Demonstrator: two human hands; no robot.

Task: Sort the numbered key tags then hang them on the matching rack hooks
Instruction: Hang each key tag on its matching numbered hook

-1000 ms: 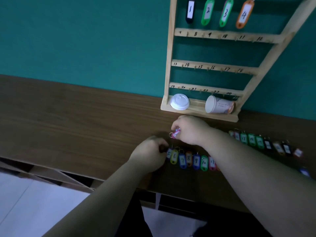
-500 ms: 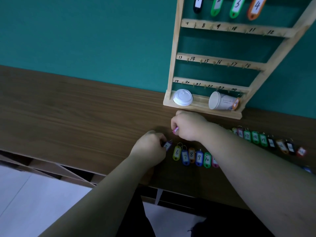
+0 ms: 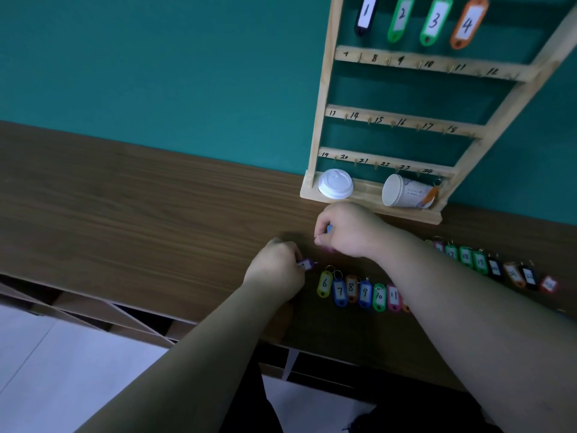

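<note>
A wooden key rack [image 3: 321, 98] leans on the teal wall, with tags 1 to 4 [image 3: 434, 20] hanging on its top row. A row of coloured numbered tags [image 3: 352, 290] starting at 6 lies on the brown table, and my right forearm crosses over its middle. Further right the row goes on with green, black and orange tags [image 3: 480, 260]. My left hand [image 3: 276, 270] pinches a purple tag [image 3: 306, 264] at the row's left end. My right hand [image 3: 346, 229] is curled round a small tag with a ring, mostly hidden in the fist.
A white cup lid [image 3: 335, 184] and a paper cup [image 3: 402, 192] on its side, with an orange tag at its mouth, lie on the rack's base shelf. The table's front edge [image 3: 187, 323] runs below my hands, with pale floor beyond.
My left hand has drawn the purple tag a little away from the row. My right hand's tag has sunk deeper into the fist. The view has tilted slightly.
</note>
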